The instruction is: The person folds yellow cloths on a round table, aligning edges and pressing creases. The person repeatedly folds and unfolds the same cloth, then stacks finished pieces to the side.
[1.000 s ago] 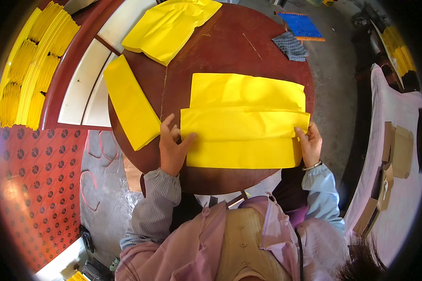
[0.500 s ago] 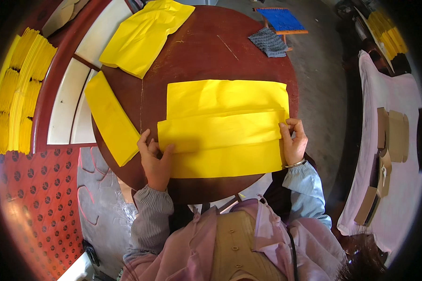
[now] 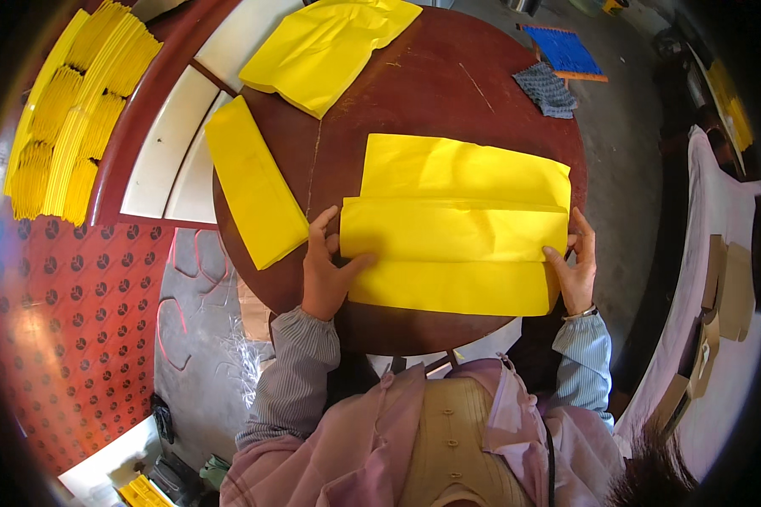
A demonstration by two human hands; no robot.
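A yellow paper sheet (image 3: 457, 228), folded across in overlapping bands, lies on the round dark red table in front of me. My left hand (image 3: 328, 266) grips the left end of the middle band, thumb on top and fingers at the edge. At the opposite end, my right hand (image 3: 573, 269) pinches the same band, its thumb above and its fingertips partly hidden behind the paper. To the left rests a long folded yellow strip (image 3: 256, 186). Farther off, a creased yellow sheet (image 3: 330, 55) lies near the table's far left edge.
Stacked yellow bundles (image 3: 72, 110) stand at the far left, beyond white panels (image 3: 173, 139). A blue-topped stool (image 3: 565, 52) with a grey cloth (image 3: 545, 90) is beyond the table (image 3: 448, 93). Cardboard boxes (image 3: 733, 291) lie on a pale pink cloth at right.
The view has shifted, so the table and papers appear farther right and slightly turned. Both hands stay at the two ends of the folded sheet; its folds look much the same.
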